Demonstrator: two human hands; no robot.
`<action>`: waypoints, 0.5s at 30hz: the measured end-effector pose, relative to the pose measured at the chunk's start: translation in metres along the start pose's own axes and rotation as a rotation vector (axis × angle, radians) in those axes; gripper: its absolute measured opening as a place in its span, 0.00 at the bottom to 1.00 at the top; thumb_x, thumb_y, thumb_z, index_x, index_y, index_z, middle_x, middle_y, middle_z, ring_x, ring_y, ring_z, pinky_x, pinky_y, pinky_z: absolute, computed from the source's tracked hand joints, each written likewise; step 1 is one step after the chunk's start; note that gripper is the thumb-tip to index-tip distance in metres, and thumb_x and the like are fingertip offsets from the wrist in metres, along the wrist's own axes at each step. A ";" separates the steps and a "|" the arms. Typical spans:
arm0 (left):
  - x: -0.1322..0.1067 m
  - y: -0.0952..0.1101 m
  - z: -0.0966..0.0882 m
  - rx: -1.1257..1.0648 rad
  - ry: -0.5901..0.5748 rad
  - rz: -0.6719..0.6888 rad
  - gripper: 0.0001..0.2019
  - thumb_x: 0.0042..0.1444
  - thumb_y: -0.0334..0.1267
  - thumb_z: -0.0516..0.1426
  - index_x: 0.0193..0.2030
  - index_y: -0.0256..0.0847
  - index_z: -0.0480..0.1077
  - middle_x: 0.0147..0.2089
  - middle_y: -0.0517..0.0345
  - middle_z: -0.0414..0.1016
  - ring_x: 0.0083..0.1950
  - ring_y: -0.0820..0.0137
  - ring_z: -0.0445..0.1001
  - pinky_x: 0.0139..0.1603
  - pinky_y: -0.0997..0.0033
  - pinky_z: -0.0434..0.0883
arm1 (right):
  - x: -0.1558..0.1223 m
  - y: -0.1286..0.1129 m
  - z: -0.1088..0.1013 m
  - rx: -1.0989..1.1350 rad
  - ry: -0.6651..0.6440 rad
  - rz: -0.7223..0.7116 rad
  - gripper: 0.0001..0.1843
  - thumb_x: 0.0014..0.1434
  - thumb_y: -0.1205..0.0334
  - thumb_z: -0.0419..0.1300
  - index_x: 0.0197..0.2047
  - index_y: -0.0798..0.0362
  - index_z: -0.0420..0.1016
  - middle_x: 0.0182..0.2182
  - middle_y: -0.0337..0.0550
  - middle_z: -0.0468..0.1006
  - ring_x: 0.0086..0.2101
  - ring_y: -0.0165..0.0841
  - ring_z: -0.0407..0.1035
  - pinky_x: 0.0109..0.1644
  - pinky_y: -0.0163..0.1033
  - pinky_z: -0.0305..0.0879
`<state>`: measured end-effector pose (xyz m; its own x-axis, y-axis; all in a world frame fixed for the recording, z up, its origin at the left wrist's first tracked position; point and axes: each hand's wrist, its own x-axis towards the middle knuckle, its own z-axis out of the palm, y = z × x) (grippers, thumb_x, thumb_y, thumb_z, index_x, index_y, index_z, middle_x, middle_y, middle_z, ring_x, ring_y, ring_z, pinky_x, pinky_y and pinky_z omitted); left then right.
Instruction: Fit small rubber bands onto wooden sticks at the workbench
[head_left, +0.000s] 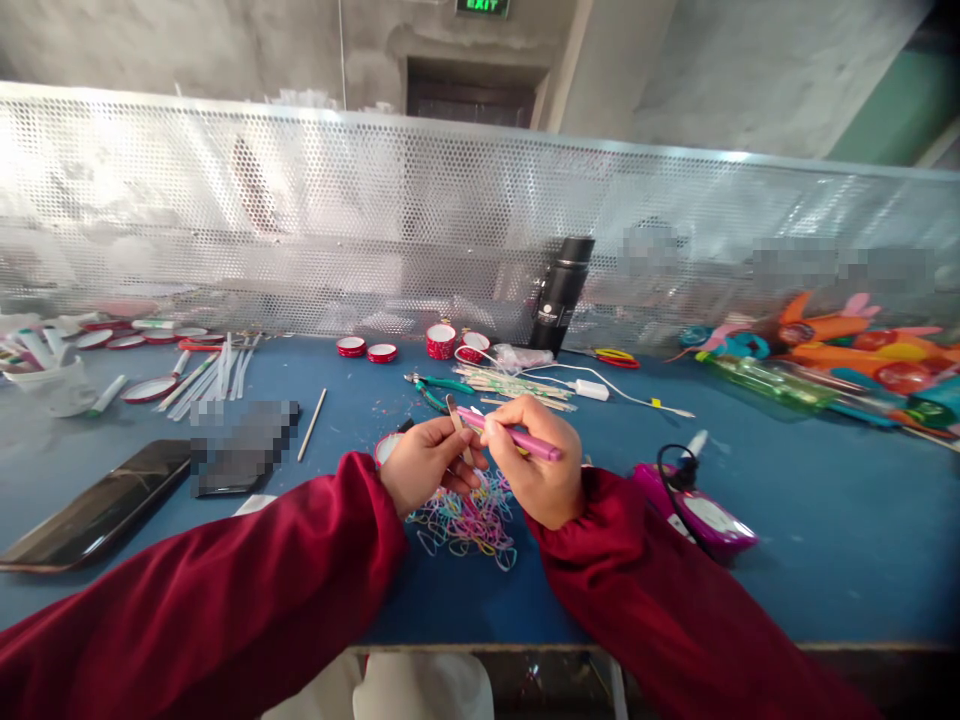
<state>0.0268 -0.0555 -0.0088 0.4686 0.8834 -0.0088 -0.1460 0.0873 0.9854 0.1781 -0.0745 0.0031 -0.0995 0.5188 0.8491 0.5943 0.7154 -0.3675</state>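
My left hand (429,465) is closed on a thin flat wooden stick (454,413), held upright with its upper end dark. My right hand (538,465) grips a pink-purple marker pen (544,447), its far end close against the stick. Just under both hands lies a loose heap of coloured rubber bands (469,525). Partly hidden behind my left hand is a round white-faced piece with a red rim (386,448). Beyond the hands, teal-handled pliers (439,388) rest on the blue table.
Two phones (105,500) and a lone stick (312,425) lie leftward, near a cup of markers (54,385). A black bottle (561,298) stands by the perforated metal screen (300,220). To the right are a purple device (709,515) and colourful inflated-looking items (847,350).
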 end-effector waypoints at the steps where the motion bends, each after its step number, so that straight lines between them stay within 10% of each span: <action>1: 0.000 0.000 0.000 0.000 0.000 0.000 0.11 0.59 0.44 0.55 0.34 0.37 0.66 0.26 0.61 0.71 0.22 0.78 0.72 0.23 0.79 0.70 | 0.000 -0.001 0.001 -0.002 -0.009 0.003 0.04 0.58 0.65 0.57 0.31 0.51 0.68 0.25 0.37 0.74 0.27 0.29 0.69 0.33 0.35 0.63; 15: 0.001 0.000 -0.001 -0.003 -0.003 0.015 0.13 0.56 0.47 0.57 0.35 0.37 0.66 0.27 0.61 0.71 0.22 0.78 0.71 0.23 0.79 0.69 | 0.000 0.001 -0.001 0.003 0.018 -0.003 0.03 0.58 0.65 0.57 0.31 0.50 0.68 0.25 0.37 0.74 0.27 0.30 0.69 0.33 0.36 0.64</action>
<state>0.0266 -0.0548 -0.0089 0.4692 0.8831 0.0066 -0.1556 0.0753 0.9849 0.1791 -0.0741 0.0029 -0.0866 0.5079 0.8571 0.5916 0.7184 -0.3659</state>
